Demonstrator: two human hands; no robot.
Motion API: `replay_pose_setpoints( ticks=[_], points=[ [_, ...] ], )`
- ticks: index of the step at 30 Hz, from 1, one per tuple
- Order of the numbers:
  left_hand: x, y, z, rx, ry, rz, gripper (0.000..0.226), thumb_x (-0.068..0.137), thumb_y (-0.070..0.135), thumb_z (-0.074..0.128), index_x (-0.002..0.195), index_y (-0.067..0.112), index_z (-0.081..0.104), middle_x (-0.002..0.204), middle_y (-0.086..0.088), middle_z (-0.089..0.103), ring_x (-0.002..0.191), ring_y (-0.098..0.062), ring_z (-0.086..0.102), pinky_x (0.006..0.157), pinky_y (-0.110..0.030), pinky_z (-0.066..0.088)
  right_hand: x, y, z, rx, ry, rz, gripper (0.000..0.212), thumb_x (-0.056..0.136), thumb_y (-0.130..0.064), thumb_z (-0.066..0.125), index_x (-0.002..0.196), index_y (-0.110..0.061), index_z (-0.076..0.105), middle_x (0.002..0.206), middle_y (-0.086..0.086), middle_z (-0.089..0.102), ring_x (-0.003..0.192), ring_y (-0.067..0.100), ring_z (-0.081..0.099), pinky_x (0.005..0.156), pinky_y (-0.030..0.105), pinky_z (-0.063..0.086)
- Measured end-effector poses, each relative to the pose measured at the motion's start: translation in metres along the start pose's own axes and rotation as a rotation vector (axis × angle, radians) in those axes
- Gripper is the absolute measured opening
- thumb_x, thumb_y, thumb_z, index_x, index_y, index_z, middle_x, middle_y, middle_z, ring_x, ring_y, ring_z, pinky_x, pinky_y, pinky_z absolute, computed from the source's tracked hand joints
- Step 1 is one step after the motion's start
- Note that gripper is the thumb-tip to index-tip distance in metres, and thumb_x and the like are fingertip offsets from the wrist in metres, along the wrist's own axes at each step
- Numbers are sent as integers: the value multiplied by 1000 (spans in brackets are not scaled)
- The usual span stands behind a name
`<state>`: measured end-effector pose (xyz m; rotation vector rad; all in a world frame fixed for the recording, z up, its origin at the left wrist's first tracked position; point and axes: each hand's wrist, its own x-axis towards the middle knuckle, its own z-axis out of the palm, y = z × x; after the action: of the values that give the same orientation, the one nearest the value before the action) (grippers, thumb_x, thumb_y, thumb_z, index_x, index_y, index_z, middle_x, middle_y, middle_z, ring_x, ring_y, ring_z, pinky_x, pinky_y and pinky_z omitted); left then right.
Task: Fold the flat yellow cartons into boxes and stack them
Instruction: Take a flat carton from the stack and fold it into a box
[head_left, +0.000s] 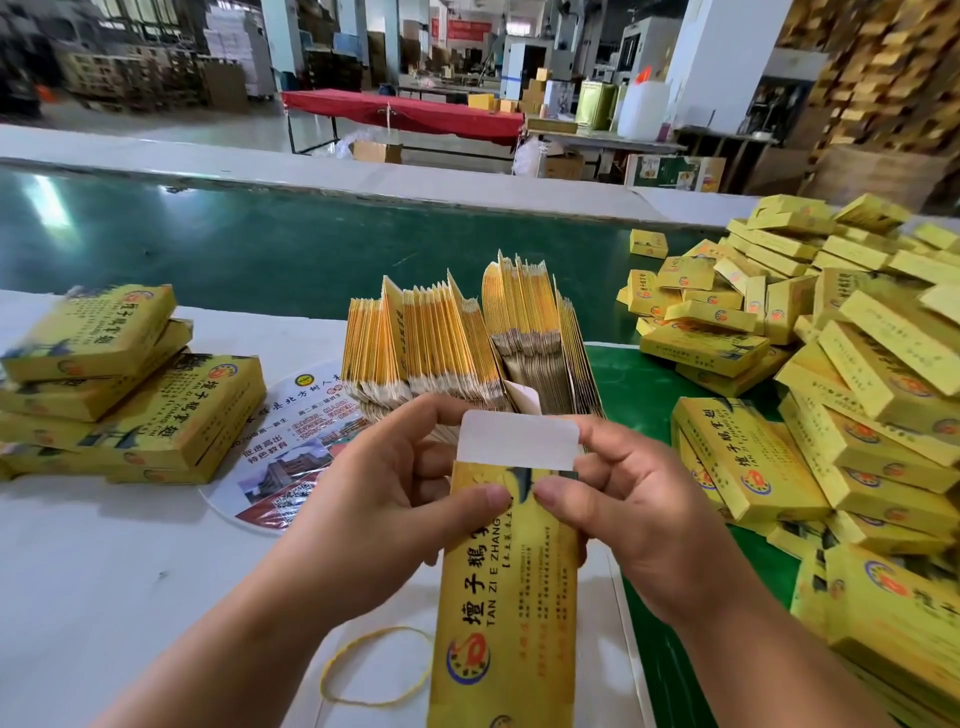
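Observation:
I hold one yellow carton (506, 597) upright in front of me, its white end flap (519, 440) sticking up at the top. My left hand (395, 499) grips its left edge, thumb pressed on the printed face. My right hand (623, 499) grips the right edge, thumb on the face beside the other thumb. Behind them a bundle of flat cartons (467, 343) stands on edge. Folded boxes lie in a low stack at the left (130, 384) and in a big loose heap at the right (831, 374).
A yellow rubber band (374, 665) lies on the white table below my left wrist. A round printed fan (296, 452) lies under the flat cartons. A green conveyor belt (234, 244) runs across behind the table. Factory floor and a red table (405, 111) lie beyond.

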<state>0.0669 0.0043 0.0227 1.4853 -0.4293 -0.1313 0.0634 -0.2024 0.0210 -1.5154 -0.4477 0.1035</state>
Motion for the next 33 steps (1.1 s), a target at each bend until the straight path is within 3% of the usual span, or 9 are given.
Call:
replay_pose_setpoints(
  ticks=[3,9,12,17,22,27,29,31,33],
  points=[
    [1,0,1,-20,1,8,26,74,24,76,96,21,63,82,-25,70,66,-47,65,58,-67,47,0,1,0,-18,13,-39,31,81,-27,69,112,-19,73,62,4,63,52,18,56,43,25,44],
    [2,-1,2,-16,-19,15,19,74,28,74,87,17,66,70,-14,68,60,-23,62,58,-36,48,-1,2,-1,-82,52,-54,26,80,-31,71,103,-20,79,57,7,61,47,23,47,41,25,39],
    [2,0,5,11,37,41,33,76,41,68,83,8,65,61,-8,58,53,-15,51,50,-21,42,-2,2,1,-198,72,-67,24,81,-37,70,102,-28,79,59,13,63,48,20,52,44,28,42],
    [3,0,6,20,51,3,31,80,36,68,82,5,65,64,-14,59,56,-20,51,50,-20,41,-4,2,4,-240,98,-99,24,79,-42,70,100,-36,78,62,18,63,50,15,52,46,31,43],
    [0,3,6,-12,65,-50,14,75,23,71,86,16,68,72,-28,63,62,-26,57,50,-26,46,-5,-3,4,-219,54,-155,42,84,-47,68,108,-13,75,64,-19,68,56,-4,62,54,4,42],
    [0,3,7,44,110,-46,17,76,21,71,92,24,66,88,-21,70,73,-53,61,64,-57,54,-4,-3,6,-308,82,-135,17,93,-23,65,103,-17,77,62,-20,67,54,-4,60,52,6,41],
    [-1,4,10,83,131,-28,23,77,23,70,98,29,62,89,-12,72,79,-49,64,70,-64,52,-5,-3,9,-329,100,-129,16,90,-18,66,102,-19,78,66,-19,68,56,-3,61,53,6,42],
    [-3,4,14,240,202,35,29,77,31,69,103,37,58,89,-1,73,76,-32,68,68,-55,56,-5,-4,14,-393,191,-187,16,88,-22,67,100,-23,77,66,-23,68,57,-4,62,53,4,41],
    [-6,3,17,507,296,123,38,74,47,68,109,41,53,91,14,68,75,-11,67,62,-30,56,-6,-3,17,-463,328,-275,19,88,-21,66,104,-21,77,66,-26,67,59,-6,63,53,2,41]
  ],
)
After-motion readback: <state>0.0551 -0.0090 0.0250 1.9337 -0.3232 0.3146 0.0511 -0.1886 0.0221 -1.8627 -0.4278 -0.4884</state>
